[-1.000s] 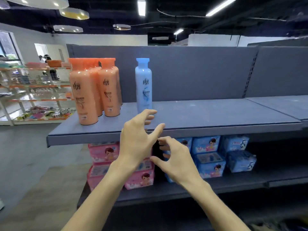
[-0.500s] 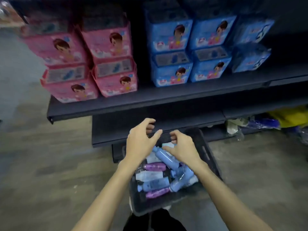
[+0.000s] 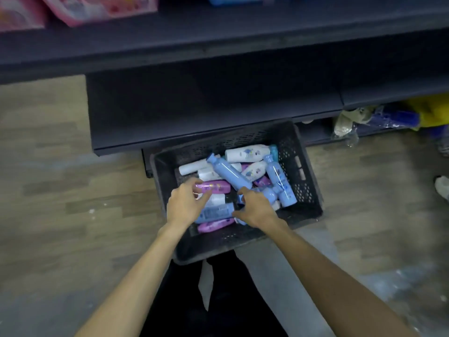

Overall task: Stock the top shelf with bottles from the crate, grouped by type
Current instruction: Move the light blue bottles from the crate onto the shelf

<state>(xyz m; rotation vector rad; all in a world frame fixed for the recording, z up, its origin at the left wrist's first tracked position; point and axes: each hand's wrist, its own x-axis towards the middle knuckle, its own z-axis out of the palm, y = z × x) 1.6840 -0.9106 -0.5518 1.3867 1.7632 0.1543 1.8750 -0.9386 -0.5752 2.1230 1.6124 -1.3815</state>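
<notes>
A black plastic crate (image 3: 307, 190) sits on the floor in front of the lowest shelf, holding several bottles lying loose. They are light blue, white and purple. My left hand (image 3: 184, 205) reaches into the crate's left side, and its curled fingers lie at the cap end of a purple bottle (image 3: 216, 187). Whether they grip it is unclear. My right hand (image 3: 255, 209) hovers over the middle of the crate with fingers spread loosely, just below a long light blue bottle (image 3: 229, 173) and holding nothing. The top shelf is out of view.
The dark lower shelves (image 3: 213, 122) stand right behind the crate. Pink packs (image 3: 97, 6) sit on the shelf above at the left. Plastic bags and yellow and blue items (image 3: 388, 117) lie under the shelf at right. Wood-look floor (image 3: 73, 190) surrounds the crate.
My view dropped from the top shelf with its orange and blue bottles down to the crate. Both hands came down from shelf height into the crate.
</notes>
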